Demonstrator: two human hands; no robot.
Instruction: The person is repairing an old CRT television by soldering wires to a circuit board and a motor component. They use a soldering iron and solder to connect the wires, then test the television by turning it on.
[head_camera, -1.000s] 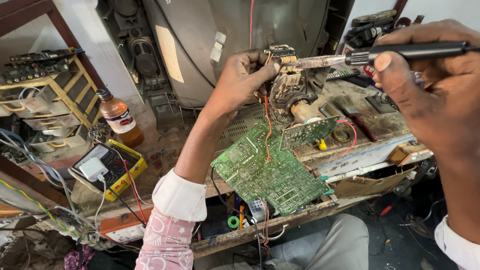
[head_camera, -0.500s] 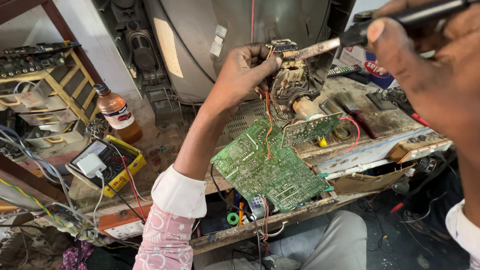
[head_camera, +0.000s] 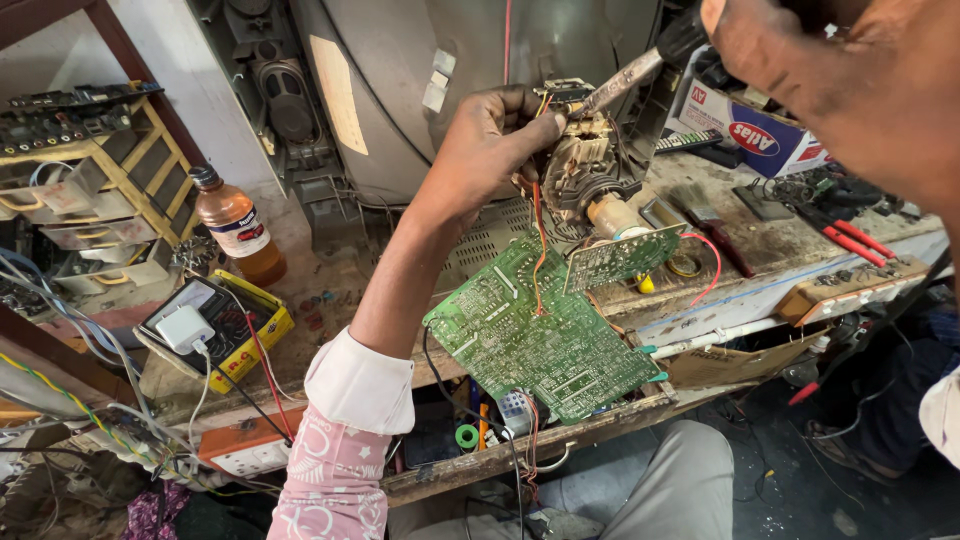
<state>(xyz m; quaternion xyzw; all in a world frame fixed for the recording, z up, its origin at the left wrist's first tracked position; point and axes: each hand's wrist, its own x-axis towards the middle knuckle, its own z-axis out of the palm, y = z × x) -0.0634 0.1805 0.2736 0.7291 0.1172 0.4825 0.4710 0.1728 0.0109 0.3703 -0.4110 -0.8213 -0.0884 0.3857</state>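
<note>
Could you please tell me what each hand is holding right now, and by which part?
The left hand pinches the wired part at its top; the right hand grips the soldering iron by its handle.

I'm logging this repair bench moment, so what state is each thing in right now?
left hand: raised, gripping the wired component.
wired component: held up off the bench, wires trailing down.
right hand: holds the soldering iron.
soldering iron: tip touching the component's top.
green circuit board: tilted, overhanging the bench edge.
brown bottle: upright, capped.
multimeter: lying flat, a white adapter on it.
</note>
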